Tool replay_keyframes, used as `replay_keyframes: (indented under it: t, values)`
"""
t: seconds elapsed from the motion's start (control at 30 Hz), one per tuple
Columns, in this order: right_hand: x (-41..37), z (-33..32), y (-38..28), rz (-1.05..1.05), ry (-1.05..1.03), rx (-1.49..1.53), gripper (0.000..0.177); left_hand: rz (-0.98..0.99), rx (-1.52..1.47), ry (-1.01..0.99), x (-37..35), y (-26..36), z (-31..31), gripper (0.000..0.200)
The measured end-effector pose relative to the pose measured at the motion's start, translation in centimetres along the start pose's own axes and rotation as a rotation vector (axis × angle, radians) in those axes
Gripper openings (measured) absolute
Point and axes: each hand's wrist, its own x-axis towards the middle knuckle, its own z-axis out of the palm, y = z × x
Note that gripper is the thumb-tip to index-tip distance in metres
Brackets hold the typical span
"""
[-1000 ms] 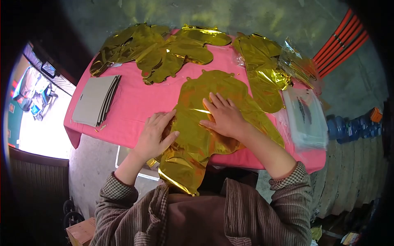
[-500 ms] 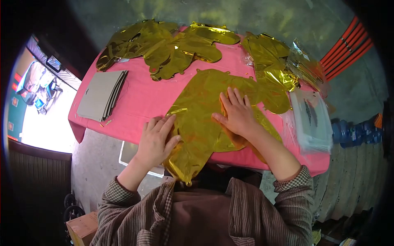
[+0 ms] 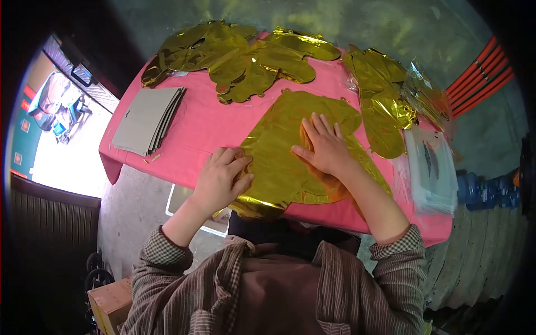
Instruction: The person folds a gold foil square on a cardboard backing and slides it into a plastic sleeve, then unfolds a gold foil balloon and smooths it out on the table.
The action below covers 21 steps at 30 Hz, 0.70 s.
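A flat gold foil balloon (image 3: 279, 162) lies on the pink-covered table (image 3: 195, 123), its lower end drooping over the near edge. My left hand (image 3: 223, 176) rests on the balloon's left side, fingers bent and the thumb apart from them; whether any foil is caught beneath the fingertips is hard to see. On the balloon's right half, my right hand (image 3: 326, 148) lies palm down with its fingers stretched out and thumb spread. It presses on the foil and holds nothing.
More gold foil balloons (image 3: 240, 64) spread along the far edge, with another heap (image 3: 382, 95) at right. Grey card sheets (image 3: 148, 120) are stacked at left, clear plastic bags (image 3: 432, 167) at right. A cardboard box (image 3: 111, 301) stands on the floor.
The balloon's lower tip, which pointed toward my body, now droops below the table edge. My left hand has moved slightly up and right, its fingers more bent. My right hand stays on the foil.
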Motion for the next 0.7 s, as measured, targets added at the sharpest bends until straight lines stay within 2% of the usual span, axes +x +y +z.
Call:
replay_keyframes:
  t: [0.1,0.4,0.47,0.5,0.57,0.63,0.7]
  values:
    - [0.3,0.6,1.0,-0.027,0.019,0.012,0.081,0.013,0.048,0.054,0.4,-0.4,0.9,0.036]
    - [1.1,0.4,2.5,-0.018,0.03,0.047,0.08,0.076,0.094,-0.025,2.4,-0.8,0.3,0.037]
    - [0.6,-0.5,2.3,-0.014,0.024,0.132,0.08,-0.046,-0.259,-0.087,3.2,-1.4,-0.5,0.038]
    - [0.7,-0.9,2.3,-0.014,0.02,0.132,0.08,-0.048,-0.261,-0.088,3.9,-1.6,-0.7,0.038]
    - [1.3,-1.5,2.4,0.005,0.094,0.173,0.079,-0.012,-0.123,-0.053,6.3,-2.5,-1.1,0.04]
    - [1.9,-0.8,2.5,-0.031,0.131,0.159,0.077,0.109,0.12,-0.029,9.8,-4.8,0.4,0.04]
    - [2.3,-0.3,2.4,-0.068,0.175,0.138,0.076,0.09,0.297,-0.073,14.1,-5.8,1.9,0.04]
